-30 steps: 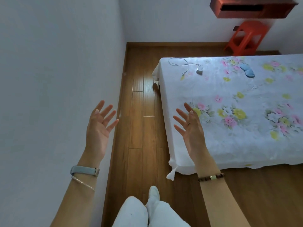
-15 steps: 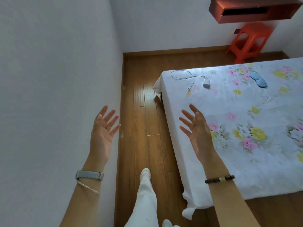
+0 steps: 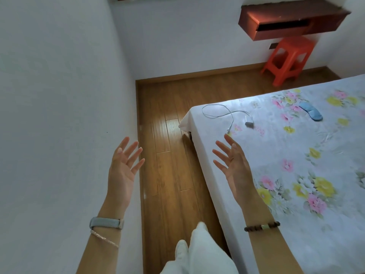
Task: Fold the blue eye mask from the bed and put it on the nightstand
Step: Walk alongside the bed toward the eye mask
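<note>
Left hand [image 3: 123, 171] and right hand [image 3: 236, 169]: both hovering with fingers spread, holding nothing, above the floor strip [image 3: 169, 155] and the bed [image 3: 296, 175]'s near edge.
Charger and cable [image 3: 233, 117]: lying by the bed's far-left corner; likely to snag a reaching sleeve.
Eye mask [image 3: 311, 111]: lying near the far edge, well apart.
Nightstand [image 3: 292, 18]: hanging beyond; the stool [image 3: 288, 58] is crowding the approach.

We see the blue eye mask [image 3: 311, 111] lying flat and unfolded on the flowered bed [image 3: 296, 155], far from the reddish-brown wall-mounted nightstand [image 3: 276, 22].
</note>
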A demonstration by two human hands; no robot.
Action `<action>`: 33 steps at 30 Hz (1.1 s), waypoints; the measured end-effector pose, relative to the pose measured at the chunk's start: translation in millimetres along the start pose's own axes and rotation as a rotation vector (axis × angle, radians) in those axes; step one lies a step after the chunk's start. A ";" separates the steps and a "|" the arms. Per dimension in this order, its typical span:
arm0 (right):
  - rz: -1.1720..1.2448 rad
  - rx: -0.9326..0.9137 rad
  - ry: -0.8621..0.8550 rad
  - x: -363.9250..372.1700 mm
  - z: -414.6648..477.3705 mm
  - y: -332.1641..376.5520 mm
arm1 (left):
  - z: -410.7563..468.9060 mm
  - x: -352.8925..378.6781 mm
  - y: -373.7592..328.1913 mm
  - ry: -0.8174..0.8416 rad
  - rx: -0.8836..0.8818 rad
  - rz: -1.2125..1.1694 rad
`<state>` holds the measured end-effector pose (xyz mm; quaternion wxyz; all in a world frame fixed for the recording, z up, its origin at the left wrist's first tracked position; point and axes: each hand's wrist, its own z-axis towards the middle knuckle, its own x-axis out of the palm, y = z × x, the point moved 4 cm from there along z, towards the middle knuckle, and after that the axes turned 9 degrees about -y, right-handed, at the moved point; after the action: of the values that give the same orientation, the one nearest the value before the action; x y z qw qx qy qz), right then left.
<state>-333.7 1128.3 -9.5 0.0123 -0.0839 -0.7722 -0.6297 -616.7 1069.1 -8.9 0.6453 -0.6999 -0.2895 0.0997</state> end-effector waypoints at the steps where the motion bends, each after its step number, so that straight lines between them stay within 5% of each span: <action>1: -0.001 0.002 -0.001 4.8 13.1 1.0 | 12.8 3.8 0.2 0.000 0.000 -0.006; 33: -0.076 0.033 0.051 172.8 486.3 52.3 | 475.0 162.3 -11.9 -0.099 -0.022 -0.009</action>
<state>-454.2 1632.1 -37.7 0.0093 -0.0384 -0.7844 -0.6190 -731.9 1557.4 -29.4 0.6228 -0.6998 -0.3256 0.1281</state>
